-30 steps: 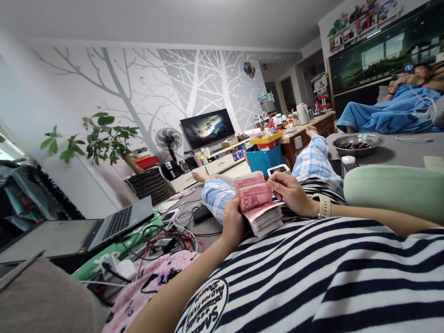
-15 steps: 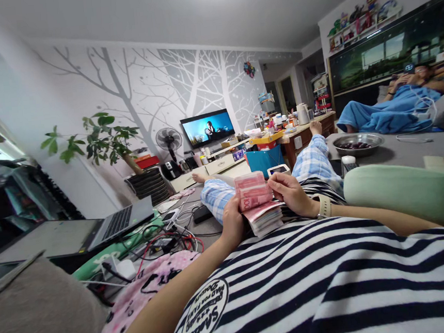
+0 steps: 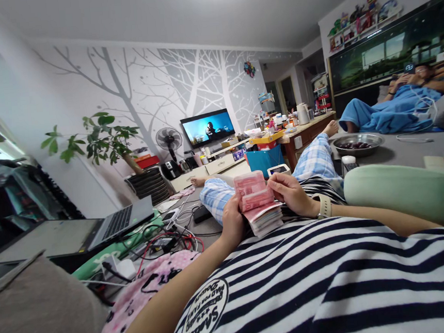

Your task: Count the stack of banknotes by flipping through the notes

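A thick stack of red banknotes (image 3: 264, 222) is bent over above my lap, its lower ends fanned toward my striped shirt. My left hand (image 3: 232, 218) is closed round the stack's left side, with the fingers partly hidden behind the notes. At the upper right edge, my right hand (image 3: 291, 195) pinches a banknote (image 3: 251, 183) between thumb and fingers. A pale watch (image 3: 324, 205) is on the right wrist. How many notes the right fingers hold cannot be made out.
To the left lie a laptop (image 3: 120, 222) and tangled cables (image 3: 166, 241). A metal bowl of dark round fruit (image 3: 358, 145) and a green cushion (image 3: 406, 192) are at the right. Beyond my legs is a cluttered table (image 3: 307, 126). A person under a blue blanket (image 3: 388, 110) holds a phone.
The notes on top lie slightly differently between my hands, while both hands stay in nearly the same place. My right foot has shifted to the right. The television picture has changed.
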### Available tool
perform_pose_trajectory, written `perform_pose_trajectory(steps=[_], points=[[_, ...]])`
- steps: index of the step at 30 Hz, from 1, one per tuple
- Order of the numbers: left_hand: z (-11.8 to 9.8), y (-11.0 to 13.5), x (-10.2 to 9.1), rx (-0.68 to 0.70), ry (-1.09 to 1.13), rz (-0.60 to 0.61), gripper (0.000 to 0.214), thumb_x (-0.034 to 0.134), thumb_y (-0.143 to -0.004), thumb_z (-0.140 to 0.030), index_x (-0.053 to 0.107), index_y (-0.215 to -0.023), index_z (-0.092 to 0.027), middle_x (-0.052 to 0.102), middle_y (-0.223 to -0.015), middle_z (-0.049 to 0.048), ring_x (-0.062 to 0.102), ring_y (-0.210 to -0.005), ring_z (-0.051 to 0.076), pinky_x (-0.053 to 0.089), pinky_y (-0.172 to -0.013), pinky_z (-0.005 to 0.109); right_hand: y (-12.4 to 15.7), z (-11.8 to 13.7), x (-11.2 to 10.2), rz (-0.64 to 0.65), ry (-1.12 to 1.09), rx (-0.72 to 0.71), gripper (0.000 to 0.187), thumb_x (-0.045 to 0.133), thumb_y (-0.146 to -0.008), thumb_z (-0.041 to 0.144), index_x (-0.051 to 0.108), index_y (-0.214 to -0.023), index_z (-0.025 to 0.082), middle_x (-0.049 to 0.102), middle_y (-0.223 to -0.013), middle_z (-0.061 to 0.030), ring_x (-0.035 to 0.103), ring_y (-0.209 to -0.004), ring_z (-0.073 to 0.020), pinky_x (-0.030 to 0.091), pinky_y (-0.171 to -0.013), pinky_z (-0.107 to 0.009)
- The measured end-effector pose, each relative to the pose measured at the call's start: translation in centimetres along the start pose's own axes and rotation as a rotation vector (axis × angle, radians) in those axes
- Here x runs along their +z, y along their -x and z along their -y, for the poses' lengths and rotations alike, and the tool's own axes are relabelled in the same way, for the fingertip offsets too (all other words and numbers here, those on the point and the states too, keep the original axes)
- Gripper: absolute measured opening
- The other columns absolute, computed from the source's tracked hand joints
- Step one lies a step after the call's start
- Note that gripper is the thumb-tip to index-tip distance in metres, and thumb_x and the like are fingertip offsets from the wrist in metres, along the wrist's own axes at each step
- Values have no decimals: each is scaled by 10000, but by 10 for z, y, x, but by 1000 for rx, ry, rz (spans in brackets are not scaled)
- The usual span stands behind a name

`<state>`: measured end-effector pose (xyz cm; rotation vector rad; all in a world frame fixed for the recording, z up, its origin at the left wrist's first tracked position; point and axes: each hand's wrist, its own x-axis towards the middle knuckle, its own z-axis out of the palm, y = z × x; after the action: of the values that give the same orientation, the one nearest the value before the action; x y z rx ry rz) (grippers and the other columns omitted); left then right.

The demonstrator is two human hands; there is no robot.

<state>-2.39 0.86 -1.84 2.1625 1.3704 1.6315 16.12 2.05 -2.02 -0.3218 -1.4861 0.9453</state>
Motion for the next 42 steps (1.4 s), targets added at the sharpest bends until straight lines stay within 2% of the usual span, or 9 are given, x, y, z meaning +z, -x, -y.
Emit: perform_pose_trajectory(steps=[3,6,9,13,18,22,26,31,42], points=[[-2,-1,1,-68,33,-40,253,445,-769,-156,675,-871,-184,710,-1019,73,595,-1069,234,409,-1021,388,0,-2,-1,59,5,2,354,555,-853,508,534,-717,182,526,-509,35,356,-402,-71,239,-403,-220],[-6,-2,1,-136,117,-60,245,441,-779,-157,677,-842,-172,712,-1000,76,598,-1060,230,408,-1022,377,-1,-3,-2,58,49,-20,366,545,-859,508,536,-695,181,562,-532,19,433,-438,-87,320,-450,-231],[-9,-3,5,-242,370,-75,196,470,-783,-209,664,-784,-174,717,-931,69,614,-1005,225,433,-990,372,-3,-4,-4,-5,172,-59,382,563,-853,494,519,-639,181,531,-534,26,461,-491,-96,364,-511,-242],[-13,-1,13,-377,760,-33,166,543,-750,-319,634,-774,-182,706,-767,30,655,-784,204,522,-820,365,-6,-7,-7,-101,256,-39,370,597,-822,497,515,-648,181,503,-538,39,445,-497,-97,353,-509,-239],[-15,1,16,-427,979,54,228,693,-654,-307,661,-827,-163,699,-721,19,671,-719,193,525,-767,333,-7,-12,-8,-133,284,-38,339,607,-812,468,524,-653,181,477,-565,37,421,-525,-102,327,-490,-233],[-17,0,14,-427,907,34,203,655,-680,-313,657,-816,-162,693,-704,23,664,-715,202,526,-740,342,-8,-13,-8,-143,311,-56,308,588,-830,427,530,-651,183,457,-573,35,392,-526,-103,302,-477,-234],[-26,-1,6,-358,743,-40,132,529,-730,-217,644,-687,-170,702,-748,42,638,-767,200,514,-791,333,-7,-11,-7,-130,298,-72,302,585,-838,414,525,-654,182,446,-579,37,376,-528,-100,294,-480,-235],[-35,-1,-3,-246,341,-66,224,443,-753,-142,661,-711,-167,726,-861,68,632,-882,219,497,-870,345,-4,-7,-5,-105,253,-110,310,605,-833,405,509,-645,179,431,-584,43,369,-537,-94,295,-499,-239],[2,-1,-1,-19,-14,11,268,440,-765,-169,687,-870,-163,715,-1031,81,609,-1028,239,437,-986,394,-2,-5,-4,-58,178,-91,349,574,-851,486,500,-676,192,385,-545,53,335,-505,-95,256,-463,-239]])
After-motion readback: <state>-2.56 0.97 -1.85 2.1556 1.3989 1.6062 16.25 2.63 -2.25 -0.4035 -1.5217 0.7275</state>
